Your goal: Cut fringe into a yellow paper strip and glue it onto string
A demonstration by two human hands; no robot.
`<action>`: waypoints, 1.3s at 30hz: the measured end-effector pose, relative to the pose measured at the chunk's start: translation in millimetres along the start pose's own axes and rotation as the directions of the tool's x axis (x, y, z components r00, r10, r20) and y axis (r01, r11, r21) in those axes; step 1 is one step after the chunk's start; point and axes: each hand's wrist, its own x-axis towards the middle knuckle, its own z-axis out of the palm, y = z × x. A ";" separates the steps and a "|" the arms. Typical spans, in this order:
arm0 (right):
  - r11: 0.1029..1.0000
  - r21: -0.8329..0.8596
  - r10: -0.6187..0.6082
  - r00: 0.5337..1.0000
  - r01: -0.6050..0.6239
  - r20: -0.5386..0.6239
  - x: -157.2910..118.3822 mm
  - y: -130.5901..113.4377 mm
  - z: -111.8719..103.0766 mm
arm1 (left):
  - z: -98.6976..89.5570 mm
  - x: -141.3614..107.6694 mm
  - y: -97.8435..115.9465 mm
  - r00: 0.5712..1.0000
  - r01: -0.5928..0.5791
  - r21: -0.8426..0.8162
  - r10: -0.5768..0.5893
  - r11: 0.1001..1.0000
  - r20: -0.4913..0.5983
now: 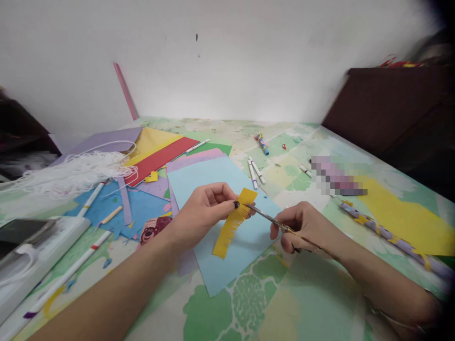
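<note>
Between its thumb and fingers, my left hand pinches a yellow paper strip near its upper end. The strip slants over a light blue sheet, and a row of fine cuts forms a fringe along its right edge. My right hand is closed around the handles of metal scissors. Their blades point left and meet the strip's right edge close to my left fingertips. How far the blades are apart cannot be made out.
At the left lie tangled white cord, a red sheet, blue paper and a white power strip. White markers lie beyond the light blue sheet. Yellow paper and a purple-yellow wrapped stick are at the right.
</note>
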 end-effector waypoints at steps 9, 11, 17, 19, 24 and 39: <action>1.000 0.006 0.004 1.000 -0.004 0.004 -0.1 0.6 -0.5 | -0.5 0.7 0.2 1.000 -0.003 -0.065 0.004 0.998 0.006; 1.000 0.009 -0.001 1.000 0.001 0.011 0.0 1.3 -0.3 | -0.5 0.4 -0.3 1.000 -0.010 -0.031 0.010 0.999 0.003; 1.000 0.020 0.002 1.000 -0.002 0.004 -0.1 0.8 0.7 | 0.5 0.4 -0.6 1.000 -0.009 0.073 0.011 0.997 -0.028; 1.000 0.023 0.004 1.000 -0.004 0.008 -0.2 0.4 0.8 | -0.1 0.7 -1.1 0.999 -0.014 0.087 0.016 0.996 -0.029; 1.000 0.027 0.005 1.000 -0.006 0.010 -0.2 -0.2 1.3 | -2.1 1.2 -4.0 0.999 -0.015 0.142 0.022 0.990 -0.047; 1.000 0.000 0.020 1.000 -0.020 -0.005 -1.0 -3.1 1.6 | 0.0 0.5 -3.9 0.998 -0.006 0.174 0.016 0.985 -0.055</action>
